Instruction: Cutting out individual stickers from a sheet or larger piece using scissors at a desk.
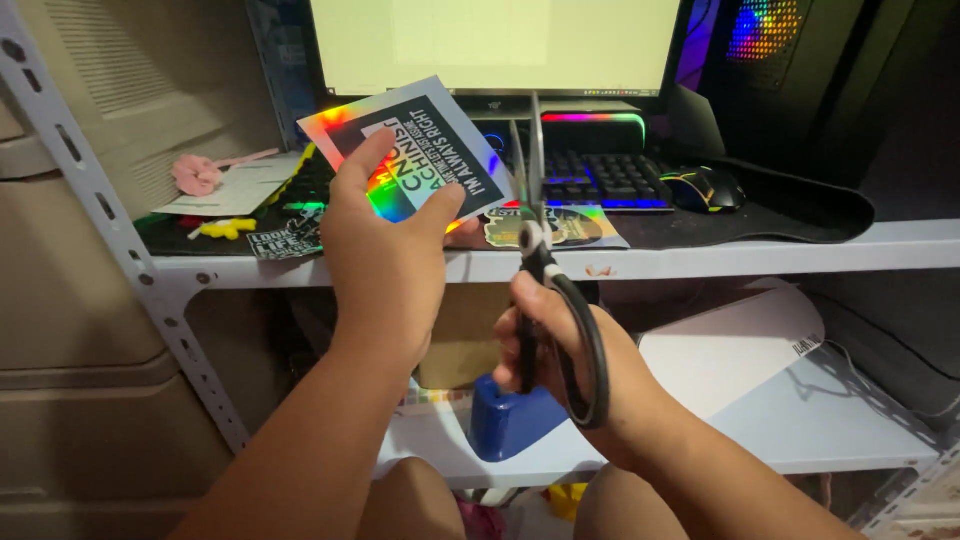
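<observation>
The left hand [385, 255] pinches a holographic sticker sheet [410, 150] by its lower edge, thumb on the printed face and fingers behind, holding it tilted above the table's front edge. The right hand [565, 365] is closed through the black loop handles of a pair of scissors [535, 220], whose blades point upward, slightly parted, just beside the sheet's right edge. Behind them, on the table [800, 250], lie more stickers [560, 225], a backlit keyboard [595, 180] and a mouse [705, 190] on a dark mat. A blue block [505, 420] stands on the lower shelf [800, 425], beside a white roll [730, 345].
</observation>
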